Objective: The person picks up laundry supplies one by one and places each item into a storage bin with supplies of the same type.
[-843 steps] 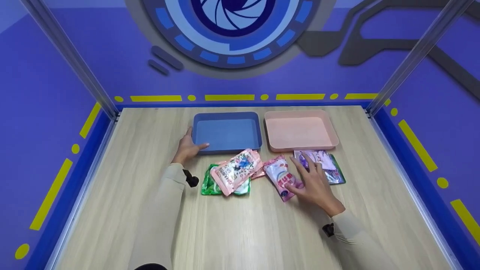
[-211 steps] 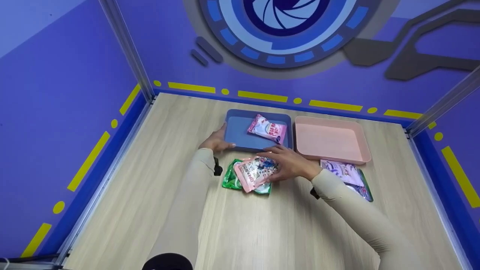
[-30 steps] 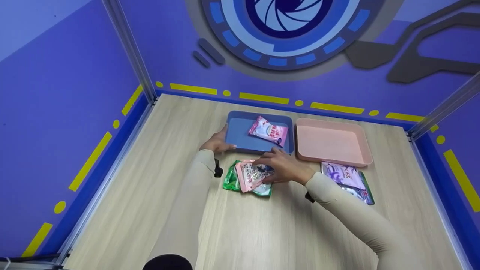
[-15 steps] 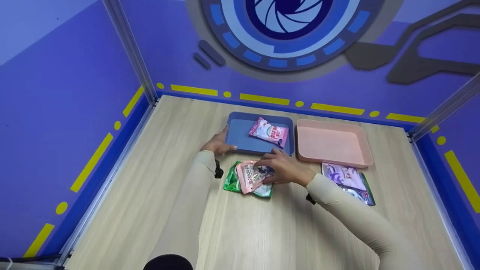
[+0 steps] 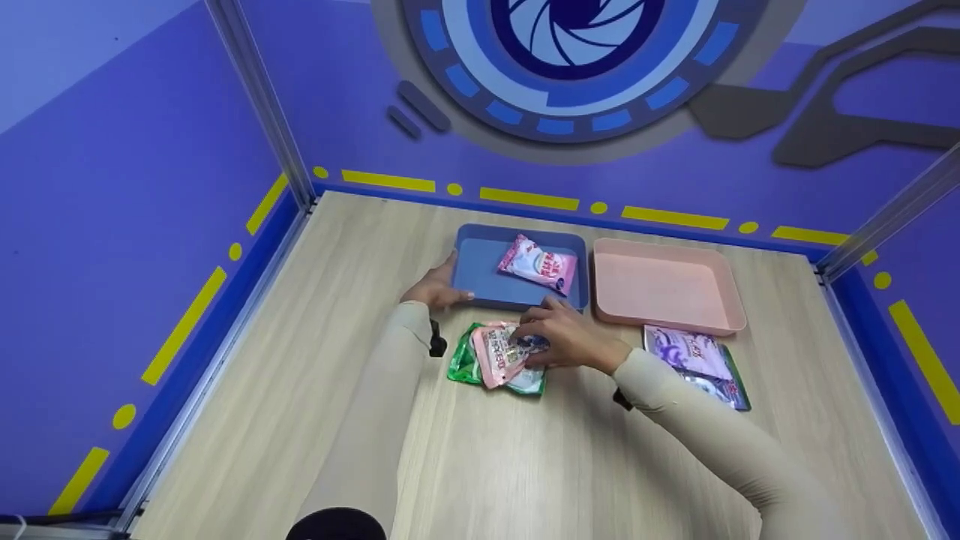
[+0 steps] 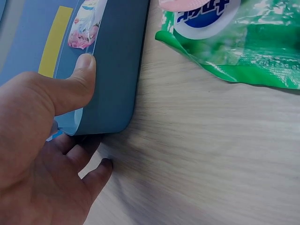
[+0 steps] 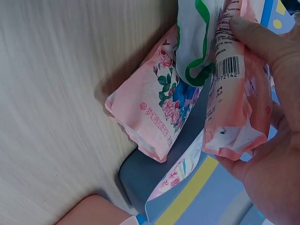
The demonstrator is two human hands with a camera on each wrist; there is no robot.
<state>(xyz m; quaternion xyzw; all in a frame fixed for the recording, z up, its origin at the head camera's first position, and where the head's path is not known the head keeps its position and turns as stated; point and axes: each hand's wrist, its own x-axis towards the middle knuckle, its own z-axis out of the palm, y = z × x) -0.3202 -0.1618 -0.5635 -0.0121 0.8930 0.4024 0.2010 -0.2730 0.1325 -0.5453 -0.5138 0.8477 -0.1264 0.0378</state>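
My left hand (image 5: 435, 286) grips the near left corner of the blue tray (image 5: 480, 259); in the left wrist view its thumb (image 6: 83, 84) lies over the rim. Inside that tray rests a pink-and-white packet (image 5: 538, 264). Just in front of the tray my right hand (image 5: 571, 334) pinches a pink floral packet (image 5: 495, 356) above a green packet (image 5: 463, 360). The right wrist view shows the thumb on the barcode side of the held packet (image 7: 236, 98). Another pink rose-printed packet (image 7: 154, 101) lies beneath it, mostly hidden from the head view.
A pink tray (image 5: 664, 281) stands right of the blue one. Before it lie a purple packet (image 5: 688, 351) and a dark green-edged packet (image 5: 735, 382) partly under it. Blue-violet panels (image 5: 135, 247) border the wooden table (image 5: 525, 465).
The pink-and-white packet lay on the table 28 seconds ago and is now in the blue tray. In the last second the right fingers have shifted only slightly; the left hand stays put.
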